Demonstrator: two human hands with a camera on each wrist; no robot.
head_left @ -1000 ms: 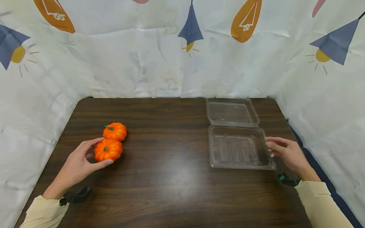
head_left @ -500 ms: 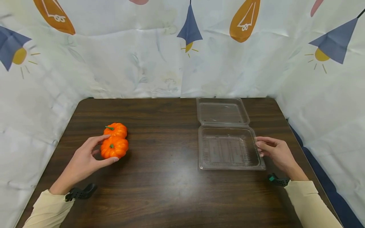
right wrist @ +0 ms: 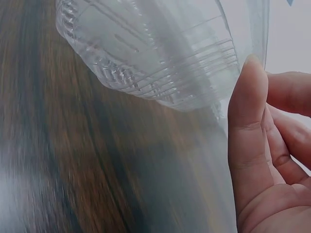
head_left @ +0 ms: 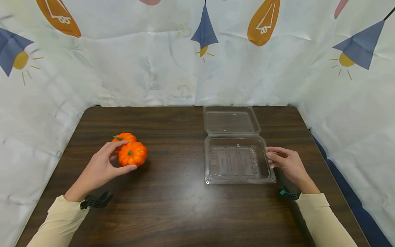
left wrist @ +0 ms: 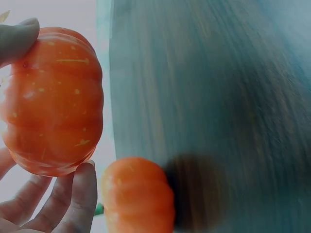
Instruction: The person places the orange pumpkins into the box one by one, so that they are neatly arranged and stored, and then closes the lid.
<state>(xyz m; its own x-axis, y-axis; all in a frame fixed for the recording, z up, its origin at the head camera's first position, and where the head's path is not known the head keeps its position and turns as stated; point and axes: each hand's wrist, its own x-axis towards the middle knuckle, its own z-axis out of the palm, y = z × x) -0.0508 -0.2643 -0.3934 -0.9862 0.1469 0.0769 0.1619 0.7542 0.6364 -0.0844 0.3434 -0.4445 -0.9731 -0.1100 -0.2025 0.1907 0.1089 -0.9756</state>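
Observation:
My left hand [head_left: 106, 168] grips a small orange pumpkin [head_left: 133, 154] between thumb and fingers. In the left wrist view this pumpkin [left wrist: 58, 102] hangs above the table. A second orange pumpkin [head_left: 124, 137] with a green stem stands just behind it, partly covered by the held one and my fingers. On the right, my right hand [head_left: 288, 166] pinches the right rim of a clear plastic clamshell container [head_left: 236, 180]. Its lid [head_left: 231, 120] lies folded back toward the far edge. In the right wrist view, thumb and fingers [right wrist: 250, 97] close on the container's edge.
A dark wood-grain table [head_left: 172, 212] bears everything. Its far edge meets a white patterned curtain [head_left: 148, 68], which also hangs along both sides. The container's lid reaches close to that far edge.
My left hand has carried the held pumpkin rightward and a little away from me. My right hand has moved the container to the left. The rear pumpkin stays in place.

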